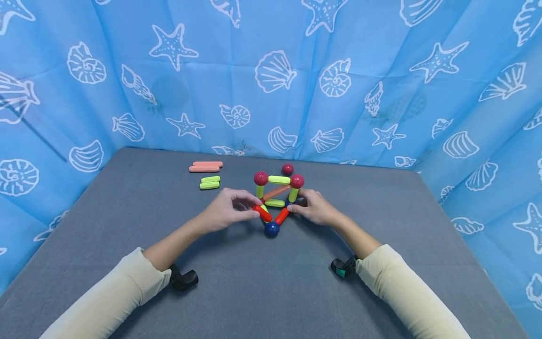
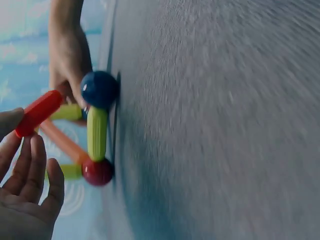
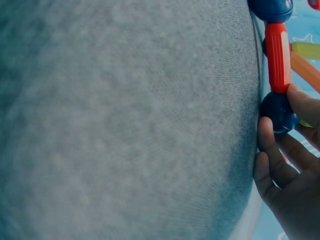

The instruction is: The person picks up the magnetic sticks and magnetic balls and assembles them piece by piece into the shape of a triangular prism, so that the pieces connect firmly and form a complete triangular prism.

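A frame of magnetic building rods and balls stands mid-table. My left hand point(image 1: 230, 209) pinches a loose red rod point(image 2: 39, 113) between thumb and fingers, tilted above the frame's left front side. At the front corner sits a blue ball point(image 1: 272, 229), joined to a red rod point(image 3: 278, 57) on the right and a green rod point(image 2: 96, 134) on the left. My right hand point(image 1: 315, 207) grips the right corner's blue ball point(image 3: 278, 112) with thumb and fingers. Crimson balls point(image 1: 297, 181) top the back uprights, bridged by a green rod point(image 1: 279, 180); an orange rod point(image 1: 276, 192) slants below it.
Back left on the grey table lie two salmon rods point(image 1: 206, 169) and two short green rods point(image 1: 209, 185). Behind the frame rests a loose crimson ball point(image 1: 288, 169). A blue shell-patterned curtain point(image 1: 279, 108) hangs along the table's far edge. Black straps point(image 1: 183, 279) sit at the wrists.
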A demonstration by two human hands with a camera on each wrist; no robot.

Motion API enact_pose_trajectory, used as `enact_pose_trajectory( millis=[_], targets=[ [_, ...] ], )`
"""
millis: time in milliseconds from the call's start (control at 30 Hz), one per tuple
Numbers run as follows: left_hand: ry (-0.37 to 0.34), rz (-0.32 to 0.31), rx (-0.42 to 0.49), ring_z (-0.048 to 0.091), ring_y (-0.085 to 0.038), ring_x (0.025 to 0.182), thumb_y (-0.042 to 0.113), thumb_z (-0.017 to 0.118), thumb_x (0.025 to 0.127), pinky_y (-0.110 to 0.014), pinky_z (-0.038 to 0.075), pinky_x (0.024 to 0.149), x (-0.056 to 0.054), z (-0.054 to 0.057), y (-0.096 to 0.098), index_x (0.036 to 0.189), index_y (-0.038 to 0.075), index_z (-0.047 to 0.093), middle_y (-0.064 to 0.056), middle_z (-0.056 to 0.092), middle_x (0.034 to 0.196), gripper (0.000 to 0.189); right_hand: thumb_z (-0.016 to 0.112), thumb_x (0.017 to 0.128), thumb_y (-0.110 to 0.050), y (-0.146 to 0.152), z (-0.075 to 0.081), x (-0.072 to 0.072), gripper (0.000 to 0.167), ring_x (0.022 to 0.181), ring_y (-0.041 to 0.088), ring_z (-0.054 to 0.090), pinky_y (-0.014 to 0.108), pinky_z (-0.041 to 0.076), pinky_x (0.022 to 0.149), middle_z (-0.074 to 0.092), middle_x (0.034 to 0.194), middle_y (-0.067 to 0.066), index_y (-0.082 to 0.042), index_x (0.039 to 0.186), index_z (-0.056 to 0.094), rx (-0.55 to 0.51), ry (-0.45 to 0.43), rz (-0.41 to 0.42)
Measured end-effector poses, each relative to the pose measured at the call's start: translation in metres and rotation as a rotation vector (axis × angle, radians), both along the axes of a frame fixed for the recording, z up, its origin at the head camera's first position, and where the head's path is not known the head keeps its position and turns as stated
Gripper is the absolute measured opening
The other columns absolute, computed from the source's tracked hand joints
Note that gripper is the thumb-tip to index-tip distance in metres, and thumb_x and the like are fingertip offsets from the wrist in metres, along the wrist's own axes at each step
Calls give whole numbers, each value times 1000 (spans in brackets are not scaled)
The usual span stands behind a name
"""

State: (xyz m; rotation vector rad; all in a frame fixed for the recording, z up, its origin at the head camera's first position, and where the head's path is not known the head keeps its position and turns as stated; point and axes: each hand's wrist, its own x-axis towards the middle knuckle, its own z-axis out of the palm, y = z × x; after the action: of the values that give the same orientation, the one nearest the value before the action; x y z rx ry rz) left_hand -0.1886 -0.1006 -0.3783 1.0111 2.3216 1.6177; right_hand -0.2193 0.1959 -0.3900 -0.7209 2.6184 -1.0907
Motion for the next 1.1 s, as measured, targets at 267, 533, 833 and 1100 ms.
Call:
enact_pose_trajectory(
  millis=[267,533,833,1100],
  targets=[
    [41,-74,-54,64,-16,84,12,74,89,-32,56,79,1,-3,23,113,3,72,-3,67,102,26,70,94,-18,-1,0,1,36,107,29,63,47,51,94,66,116,15,1,123,60,-25,-14,9],
    [20,-117,-71,62,-18,84,16,76,89,-32,55,78,1,-6,34,116,1,72,-5,68,102,31,70,94,-17,0,-1,1,36,108,29,63,47,51,94,66,116,14,0,123,60,-16,-1,5],
    [-81,-211,-246,64,-15,94,17,78,86,-28,54,85,-9,-15,20,128,4,65,-7,65,119,46,69,94,-19,0,-3,1,39,110,29,63,46,51,94,66,120,15,0,127,59,-7,-10,-7],
    [-18,163,-258,63,-25,101,2,66,89,-43,52,91,-33,-22,6,112,2,68,-12,69,110,23,69,94,-21,0,0,0,36,91,22,61,39,52,83,66,109,11,-1,123,61,-3,-10,6]
  ],
)
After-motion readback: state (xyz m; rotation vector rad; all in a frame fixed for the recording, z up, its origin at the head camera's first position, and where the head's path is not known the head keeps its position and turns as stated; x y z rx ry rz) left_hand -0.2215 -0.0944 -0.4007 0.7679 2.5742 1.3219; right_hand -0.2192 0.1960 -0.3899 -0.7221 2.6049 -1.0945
